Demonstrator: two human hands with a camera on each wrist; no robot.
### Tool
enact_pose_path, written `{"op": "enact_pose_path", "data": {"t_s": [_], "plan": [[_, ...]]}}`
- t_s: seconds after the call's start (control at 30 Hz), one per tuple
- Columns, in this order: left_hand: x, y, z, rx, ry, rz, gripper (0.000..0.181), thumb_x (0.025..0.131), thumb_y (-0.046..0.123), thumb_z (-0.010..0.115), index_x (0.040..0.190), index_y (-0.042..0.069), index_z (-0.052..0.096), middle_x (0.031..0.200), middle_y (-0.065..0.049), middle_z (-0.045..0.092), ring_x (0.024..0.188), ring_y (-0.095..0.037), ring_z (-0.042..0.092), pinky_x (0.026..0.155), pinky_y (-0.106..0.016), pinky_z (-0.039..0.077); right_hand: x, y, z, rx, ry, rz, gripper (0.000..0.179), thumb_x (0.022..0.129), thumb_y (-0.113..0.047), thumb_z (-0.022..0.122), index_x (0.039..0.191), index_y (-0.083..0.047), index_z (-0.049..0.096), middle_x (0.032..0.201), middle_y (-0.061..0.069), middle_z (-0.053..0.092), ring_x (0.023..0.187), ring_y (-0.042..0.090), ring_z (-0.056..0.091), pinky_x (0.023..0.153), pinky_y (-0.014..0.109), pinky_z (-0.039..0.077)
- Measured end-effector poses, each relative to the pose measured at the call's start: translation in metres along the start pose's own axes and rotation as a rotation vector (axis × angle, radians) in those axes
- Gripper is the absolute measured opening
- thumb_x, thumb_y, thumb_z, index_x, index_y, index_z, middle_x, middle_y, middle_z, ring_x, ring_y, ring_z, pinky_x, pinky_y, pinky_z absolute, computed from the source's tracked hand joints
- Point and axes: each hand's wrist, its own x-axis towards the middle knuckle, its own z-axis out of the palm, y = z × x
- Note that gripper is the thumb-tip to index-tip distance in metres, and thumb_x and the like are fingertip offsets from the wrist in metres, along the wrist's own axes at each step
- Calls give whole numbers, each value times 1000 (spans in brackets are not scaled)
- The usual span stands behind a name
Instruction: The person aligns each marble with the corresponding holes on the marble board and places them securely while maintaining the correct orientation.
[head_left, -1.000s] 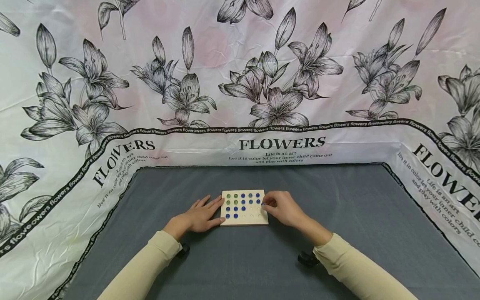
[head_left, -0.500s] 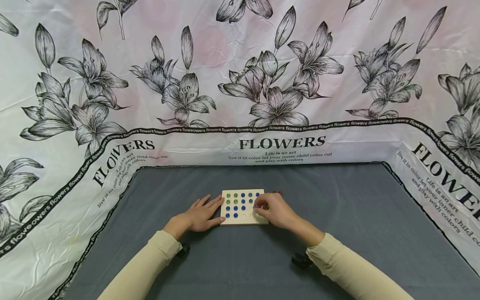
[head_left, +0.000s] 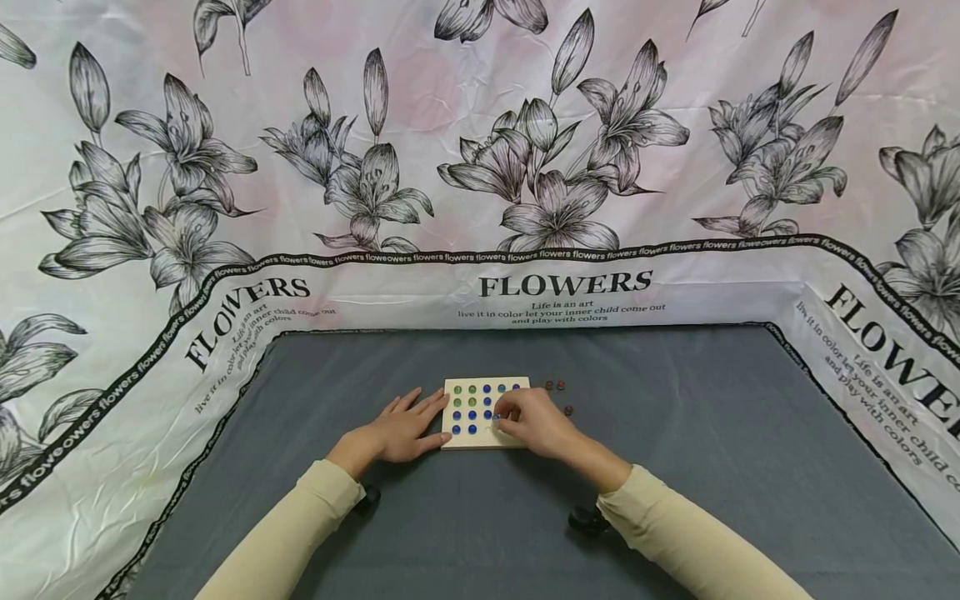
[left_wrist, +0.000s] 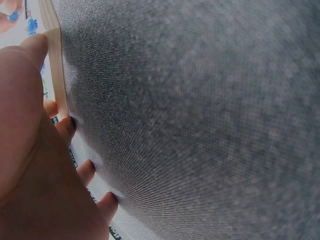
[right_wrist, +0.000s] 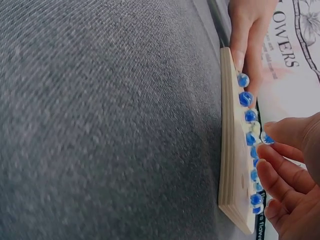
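Note:
A pale wooden board point(head_left: 480, 443) with rows of round hollows lies on the grey cloth. Green marbles point(head_left: 457, 390) fill its far left corner, and several blue marbles point(head_left: 472, 429) sit in other hollows. My left hand point(head_left: 397, 433) lies spread at the board's left side, thumb and fingertips touching its edge. Over the right part of the board is my right hand point(head_left: 540, 423), hiding some hollows there. In the right wrist view, its thumb and finger pinch a blue marble point(right_wrist: 268, 138) just above the board.
Brownish-red marbles point(head_left: 561, 385) lie on the grey cloth point(head_left: 675, 400) right of the board. Behind the table hangs a white sheet point(head_left: 405, 292) printed with flowers and lettering. A dark strapped device point(head_left: 588, 521) sits under the right wrist.
My right hand has moved left from the board's right edge to over its middle right, still pinching the blue marble. The brownish-red marbles came into view behind it. My left hand stays put.

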Motion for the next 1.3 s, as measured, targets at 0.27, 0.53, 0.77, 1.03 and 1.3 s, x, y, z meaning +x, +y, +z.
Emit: {"op": "enact_pose_path", "data": {"t_s": [0.27,0.53,0.77,1.03,1.3], "plan": [[0,1,-1,0,-4,-4,73,107,55,44,166,18,21,172,-2,16,157,-38,11,124,-62,11,1,-2,6,12,-23,-13,6,93,-8,76,98,-5,76,90,2,71,75,9,61,67,27,51],[2,-1,0,-2,-13,-2,74,107,56,44,166,19,19,172,-2,14,157,-38,9,124,-61,9,1,-3,9,37,-43,-24,7,93,-6,74,99,-3,76,91,2,72,77,10,63,71,28,54],[4,-5,4,-12,8,-5,74,106,56,45,166,21,19,172,0,14,157,-37,9,124,-61,8,3,-2,9,30,-54,-17,8,93,-7,75,100,-3,77,90,1,71,77,10,63,70,27,53],[1,-1,-2,-12,-3,7,74,107,54,44,165,15,22,171,-6,17,156,-40,11,123,-63,10,4,-3,9,-18,-69,-21,10,93,-8,75,102,-4,78,90,2,71,77,10,63,71,29,54],[1,-2,1,-12,-10,-1,76,107,58,42,166,18,18,172,-3,13,157,-38,8,124,-61,8,0,-5,2,-5,-104,-52,18,91,-5,76,108,1,76,95,7,72,80,15,66,74,31,56]]}}
